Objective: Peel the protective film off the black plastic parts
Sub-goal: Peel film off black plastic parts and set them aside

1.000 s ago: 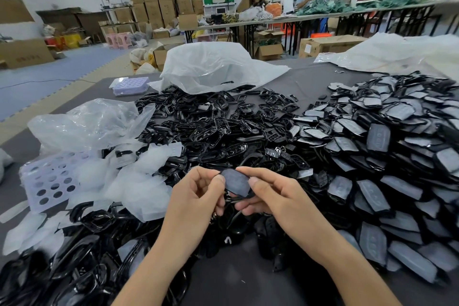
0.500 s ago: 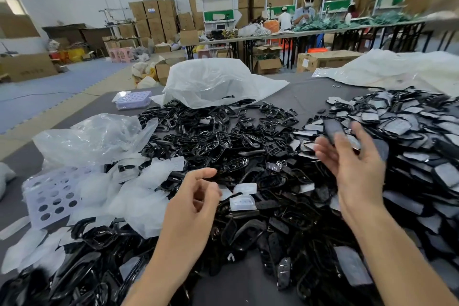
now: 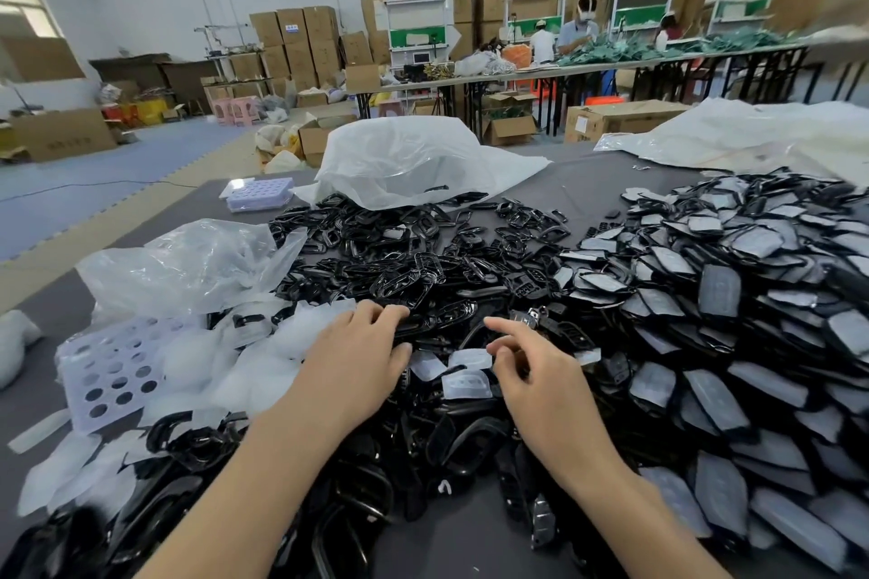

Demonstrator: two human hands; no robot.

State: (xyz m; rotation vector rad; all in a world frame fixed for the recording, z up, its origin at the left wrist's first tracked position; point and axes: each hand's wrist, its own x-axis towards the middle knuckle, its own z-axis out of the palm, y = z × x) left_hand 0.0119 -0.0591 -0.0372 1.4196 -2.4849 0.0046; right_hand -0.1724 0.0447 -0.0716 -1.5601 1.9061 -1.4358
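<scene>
Black parts [image 3: 423, 451] lay heaped just under my wrists. My right hand [image 3: 541, 381], which had tossed a peeled part onto the filmed pile [image 3: 733, 296] a moment before, was back at the middle, loosely open and empty; my left hand [image 3: 357, 357] spread empty on the frames. One piece done; next pick. Bare table [image 3: 588, 193] lay open beyond, before the bag [image 3: 404, 155].

Glossy black plastic parts [image 3: 423, 277], mostly open ring-shaped frames, lie tangled in a heap across the middle of the surface. At three o'clock a larger pile of flat black covers [image 3: 733, 320] overlaps like scales, each dulled grey by film. Near six o'clock, three loose pale film pieces [image 3: 465, 383] rest on the heap.
</scene>
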